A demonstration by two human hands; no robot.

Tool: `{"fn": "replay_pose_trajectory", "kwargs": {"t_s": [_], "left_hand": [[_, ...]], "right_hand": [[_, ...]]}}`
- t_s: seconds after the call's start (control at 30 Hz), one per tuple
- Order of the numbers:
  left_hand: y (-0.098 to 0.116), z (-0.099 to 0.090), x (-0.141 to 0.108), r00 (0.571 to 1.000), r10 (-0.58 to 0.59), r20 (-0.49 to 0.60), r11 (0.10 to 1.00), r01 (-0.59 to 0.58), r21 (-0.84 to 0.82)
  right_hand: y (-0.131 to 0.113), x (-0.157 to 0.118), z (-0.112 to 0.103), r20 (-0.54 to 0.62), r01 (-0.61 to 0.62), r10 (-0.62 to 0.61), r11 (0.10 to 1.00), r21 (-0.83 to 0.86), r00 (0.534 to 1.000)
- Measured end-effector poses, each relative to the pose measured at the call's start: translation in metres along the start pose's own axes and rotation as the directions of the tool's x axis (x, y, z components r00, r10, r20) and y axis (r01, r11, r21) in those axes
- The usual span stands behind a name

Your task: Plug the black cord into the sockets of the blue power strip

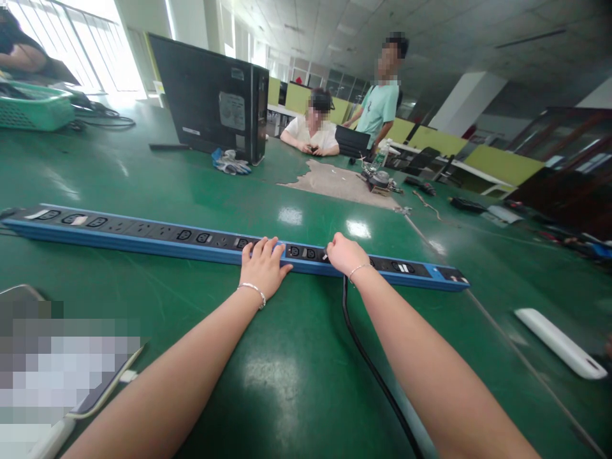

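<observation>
A long blue and black power strip (162, 236) with a row of sockets lies across the green tabletop. My left hand (264, 264) rests on top of it near its middle, fingers spread and thumb by the near side. Further right, my right hand (348, 255) is closed over the strip around the plug end of a black power cord (354, 325). Its fingers hide most of the plug, so how far it sits in a socket cannot be seen. The cord hangs down from under this hand and runs toward the bottom edge.
Behind the strip stand a black computer monitor (201, 95) and a pair of work gloves (231, 162). A green basket (36, 108) is at far left, a pixelated phone-like device (90, 398) at near left, a white bar-shaped object (559, 344) at right. Two people are beyond the table.
</observation>
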State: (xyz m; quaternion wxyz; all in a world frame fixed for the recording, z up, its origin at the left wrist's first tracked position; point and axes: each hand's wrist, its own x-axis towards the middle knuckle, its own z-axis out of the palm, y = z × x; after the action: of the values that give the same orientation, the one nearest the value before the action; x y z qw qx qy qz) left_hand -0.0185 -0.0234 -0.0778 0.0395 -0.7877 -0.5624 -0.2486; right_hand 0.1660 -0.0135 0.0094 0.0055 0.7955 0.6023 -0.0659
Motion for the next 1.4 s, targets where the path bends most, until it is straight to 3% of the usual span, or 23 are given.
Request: {"fn": "replay_pose_trajectory", "kwargs": {"t_s": [0.33,0.53,0.7,1.07,1.3,1.4], "left_hand": [[-0.001,-0.001,0.0,1.0,0.015,-0.009,1.0,-0.015,-0.002],[-0.001,-0.001,0.0,1.0,0.015,-0.009,1.0,-0.015,0.004],[-0.001,-0.001,0.0,1.0,0.021,-0.014,1.0,-0.02,0.009],[0.001,-0.002,0.0,1.0,0.01,-0.027,1.0,-0.01,0.016],[0.001,-0.002,-0.001,1.0,0.018,-0.022,1.0,-0.017,0.018],[0.001,-0.002,-0.001,1.0,0.009,-0.025,1.0,-0.009,0.017]], "right_hand": [[0.003,0.005,0.0,0.021,0.015,-0.014,1.0,-0.022,1.0],[-0.004,-0.009,0.003,-0.083,-0.003,-0.003,0.998,-0.068,0.997],[-0.007,-0.014,0.009,-0.081,-0.016,0.009,0.996,-0.09,0.997],[-0.014,-0.025,0.027,-0.226,-0.007,-0.034,0.984,-0.179,0.974],[-0.012,-0.02,0.024,-0.173,0.017,-0.046,0.986,-0.166,0.984],[-0.013,-0.021,0.027,-0.215,0.008,-0.044,0.986,-0.166,0.976]]}}
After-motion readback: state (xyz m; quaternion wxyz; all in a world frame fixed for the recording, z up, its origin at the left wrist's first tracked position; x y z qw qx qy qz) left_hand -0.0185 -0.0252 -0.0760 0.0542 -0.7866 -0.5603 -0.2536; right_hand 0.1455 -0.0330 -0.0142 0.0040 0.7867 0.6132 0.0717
